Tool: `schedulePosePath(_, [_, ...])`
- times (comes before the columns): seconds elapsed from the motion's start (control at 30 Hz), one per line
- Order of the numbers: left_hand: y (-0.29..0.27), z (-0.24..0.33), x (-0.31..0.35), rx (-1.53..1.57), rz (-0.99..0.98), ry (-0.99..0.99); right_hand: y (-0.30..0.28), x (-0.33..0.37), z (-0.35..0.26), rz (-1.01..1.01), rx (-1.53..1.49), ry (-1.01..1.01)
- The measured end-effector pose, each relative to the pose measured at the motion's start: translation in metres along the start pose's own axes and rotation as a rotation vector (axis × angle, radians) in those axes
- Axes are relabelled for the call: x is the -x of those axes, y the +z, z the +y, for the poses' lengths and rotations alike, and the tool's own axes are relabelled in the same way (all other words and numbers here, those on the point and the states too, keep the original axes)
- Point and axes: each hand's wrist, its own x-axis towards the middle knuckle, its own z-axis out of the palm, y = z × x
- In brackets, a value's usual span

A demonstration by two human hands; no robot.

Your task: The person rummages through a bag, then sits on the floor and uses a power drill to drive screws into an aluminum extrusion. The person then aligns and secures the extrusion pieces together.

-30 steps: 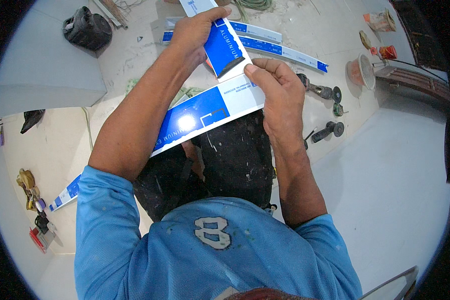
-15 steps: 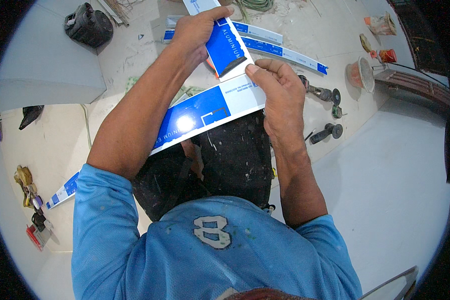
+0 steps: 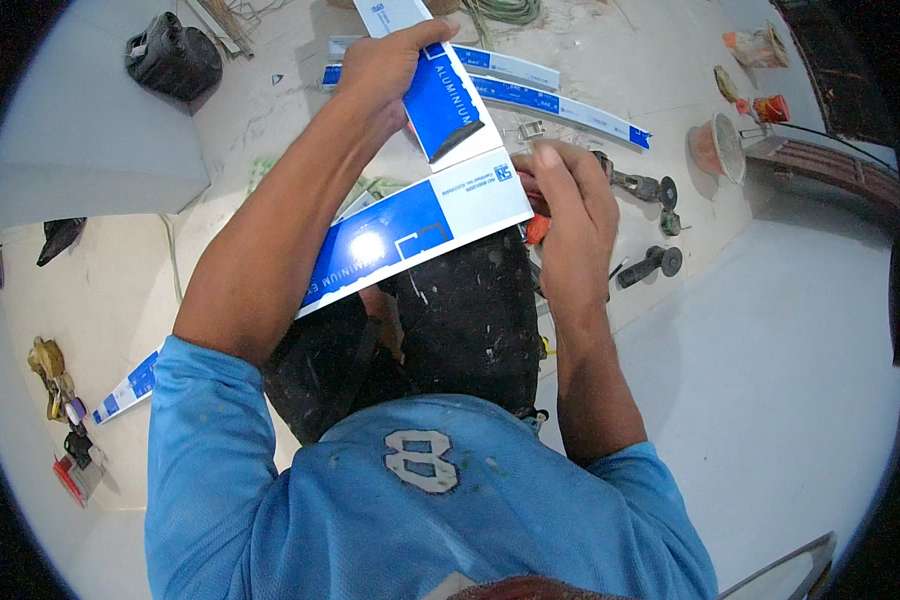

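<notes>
My left hand [image 3: 385,78] is closed round a short aluminium profile [image 3: 448,105] wrapped in blue and white film, its thumb lying across the top. That piece's lower end meets the end of a long aluminium profile [image 3: 380,245] in the same film, at an angle. The long profile lies slanted above my dark trousers and seems to carry on past my left forearm. A dark strip [image 3: 457,140] sits near the joint. Beside the long profile's right end, my right hand [image 3: 575,215] is closed with fingers curled in; what they hold is hidden. Something orange-red [image 3: 537,229] shows just beneath it.
More film-wrapped profiles [image 3: 560,105] lie on the floor ahead. To the right are grinder-like power tools [image 3: 655,265] and a bucket [image 3: 718,150]. A black container [image 3: 173,60] stands far left; small tools [image 3: 75,470] lie at lower left. Walls flank both sides.
My right thumb has come off the joint between the profiles, and that hand has shifted slightly right and down, fingers curling. The left hand and both profiles have moved slightly left.
</notes>
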Motion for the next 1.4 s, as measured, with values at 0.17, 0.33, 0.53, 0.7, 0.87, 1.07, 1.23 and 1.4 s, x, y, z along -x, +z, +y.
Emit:
schedulePosePath(0.17, [0.001,0.002,0.000,0.017,-0.018,-0.034,-0.012,0.012,0.002,0.005,0.207,-0.297])
schedulePosePath(0.33, [0.004,0.003,0.001,0.103,-0.042,-0.014,0.007,-0.014,-0.020,-0.195,0.137,0.007])
schedulePosePath(0.53, [0.002,0.000,0.000,0.088,-0.029,0.008,0.014,-0.025,-0.010,-0.291,0.128,0.020])
schedulePosePath(0.7, [0.000,-0.002,0.001,0.066,-0.034,0.004,0.016,-0.022,-0.012,-0.292,0.120,0.035])
schedulePosePath(0.87, [0.000,-0.002,0.001,0.058,-0.047,-0.002,0.015,-0.021,-0.011,-0.268,0.134,0.028])
schedulePosePath(1.07, [-0.002,-0.004,-0.002,0.077,-0.050,-0.007,0.008,0.019,-0.007,-0.208,0.291,-0.237])
schedulePosePath(1.23, [-0.002,-0.001,-0.001,0.082,-0.064,0.001,0.003,0.022,0.004,-0.206,0.251,-0.356])
schedulePosePath(1.4, [-0.001,0.004,0.008,0.056,-0.039,0.006,0.005,0.025,0.003,-0.171,0.211,-0.287])
